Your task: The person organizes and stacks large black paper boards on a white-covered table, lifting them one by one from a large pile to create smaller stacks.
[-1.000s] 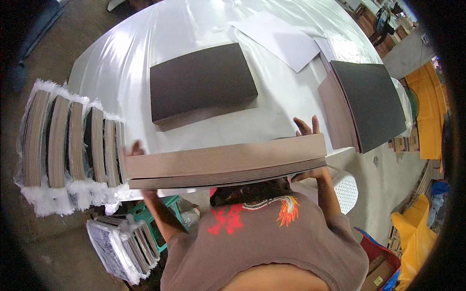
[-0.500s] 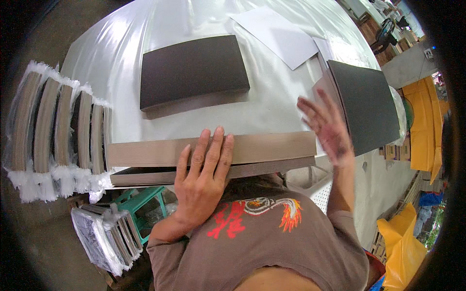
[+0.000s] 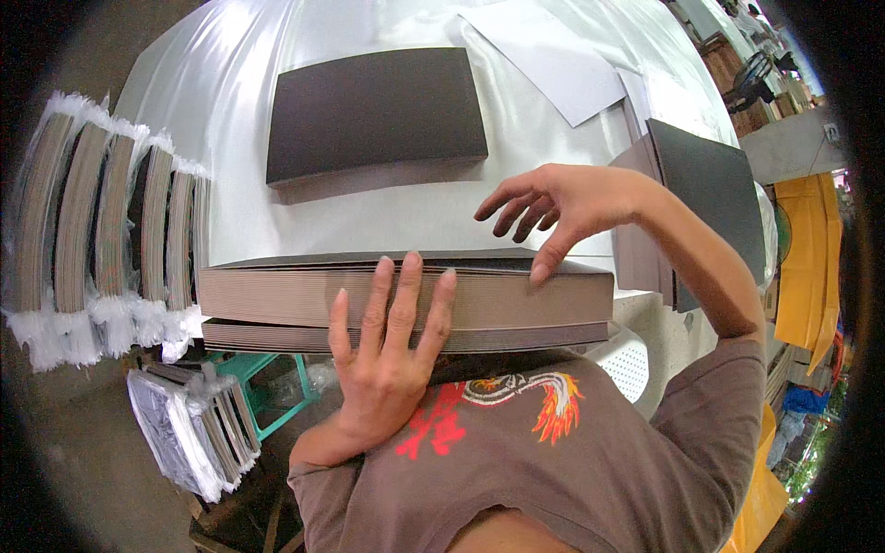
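Note:
A thick stack of dark sheets with grey-brown edges (image 3: 525,290) lies along the near edge of the table. Its upper part sits on a thinner lower bundle, with a dark gap at the left end. Against the stack's near side rests my left hand (image 3: 387,355), fingers spread and tips reaching its top edge. My right hand (image 3: 562,207) hovers over the stack's far right part, fingers apart and curved, holding nothing visible. Its thumb hangs at the top edge; whether it touches I cannot tell. Farther back lies another black-topped stack (image 3: 378,115).
Several plastic-wrapped stacks (image 3: 78,221) stand along the left. Dark sheets (image 3: 710,203) lie at the table's right edge, with white sheets (image 3: 544,55) behind. Below the table's left side are a green stool (image 3: 277,396) and more wrapped bundles (image 3: 180,433). A white perforated seat (image 3: 627,364) is close by on the right.
My right hand has swung left from beside the right-hand sheets to over the stack. My left hand stays on its near side. The dark top sheets now show, slightly parted along the near edge.

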### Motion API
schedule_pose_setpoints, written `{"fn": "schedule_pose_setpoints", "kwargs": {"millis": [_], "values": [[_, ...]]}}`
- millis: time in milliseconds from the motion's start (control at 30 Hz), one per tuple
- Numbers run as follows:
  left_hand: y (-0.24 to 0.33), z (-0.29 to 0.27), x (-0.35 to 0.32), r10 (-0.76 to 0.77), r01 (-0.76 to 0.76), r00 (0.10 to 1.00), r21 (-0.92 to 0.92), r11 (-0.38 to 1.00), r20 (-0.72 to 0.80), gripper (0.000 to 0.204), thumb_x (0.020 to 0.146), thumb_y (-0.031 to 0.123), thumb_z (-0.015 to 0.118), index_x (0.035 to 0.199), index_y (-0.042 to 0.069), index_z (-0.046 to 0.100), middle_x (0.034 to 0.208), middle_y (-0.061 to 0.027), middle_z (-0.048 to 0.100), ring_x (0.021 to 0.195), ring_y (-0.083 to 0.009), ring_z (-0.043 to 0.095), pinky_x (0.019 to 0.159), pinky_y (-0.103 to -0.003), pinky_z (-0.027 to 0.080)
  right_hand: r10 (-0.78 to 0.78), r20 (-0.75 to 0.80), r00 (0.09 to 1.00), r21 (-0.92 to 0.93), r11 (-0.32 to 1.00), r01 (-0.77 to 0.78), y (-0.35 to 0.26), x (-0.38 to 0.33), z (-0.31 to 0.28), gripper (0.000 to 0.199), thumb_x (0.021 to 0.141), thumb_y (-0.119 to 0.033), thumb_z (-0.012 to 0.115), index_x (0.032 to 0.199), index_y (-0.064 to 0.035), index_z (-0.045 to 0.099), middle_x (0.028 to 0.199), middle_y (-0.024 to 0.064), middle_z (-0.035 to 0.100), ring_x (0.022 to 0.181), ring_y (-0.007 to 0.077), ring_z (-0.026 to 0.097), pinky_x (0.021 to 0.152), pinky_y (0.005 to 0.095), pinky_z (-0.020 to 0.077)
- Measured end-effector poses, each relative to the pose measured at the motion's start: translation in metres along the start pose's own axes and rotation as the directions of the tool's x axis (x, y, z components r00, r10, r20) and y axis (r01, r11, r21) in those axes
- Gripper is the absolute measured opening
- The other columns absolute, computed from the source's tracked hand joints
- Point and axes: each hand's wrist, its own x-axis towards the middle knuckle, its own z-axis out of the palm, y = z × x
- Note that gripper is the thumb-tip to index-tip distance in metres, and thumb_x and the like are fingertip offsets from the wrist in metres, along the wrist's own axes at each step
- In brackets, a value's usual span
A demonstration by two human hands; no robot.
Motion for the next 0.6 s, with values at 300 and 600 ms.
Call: {"fn": "schedule_pose_setpoints", "kwargs": {"millis": [300,600], "values": [[-0.004,-0.004,-0.002,0.025,-0.024,1.000,-0.012,1.000,0.014,0.031,0.087,0.024,0.050,0.118,0.026,0.053,0.138,-0.0071,0.045,0.127,-0.0351,0.041,0.100,-0.049,0.026,-0.036,0.046,0.998,-0.093,0.995,0.040,-0.007,0.004,-0.009,0.081,0.061,-0.033,0.084,0.126,-0.0016,0.048,0.116,0.0219,0.056,0.106,0.0280,0.057,0.088,0.0360,0.0470],[-0.005,-0.002,-0.002,0.048,-0.048,0.999,-0.014,0.999,0.011,0.033,0.088,0.025,0.048,0.121,0.025,0.052,0.138,-0.0068,0.045,0.126,-0.0343,0.042,0.099,-0.047,0.028,-0.089,-0.039,0.995,-0.074,0.994,0.086,-0.008,-0.004,-0.009,0.064,0.070,-0.022,0.077,0.125,-0.0041,0.049,0.114,0.0202,0.058,0.104,0.0268,0.057,0.085,0.0351,0.0477]]}}
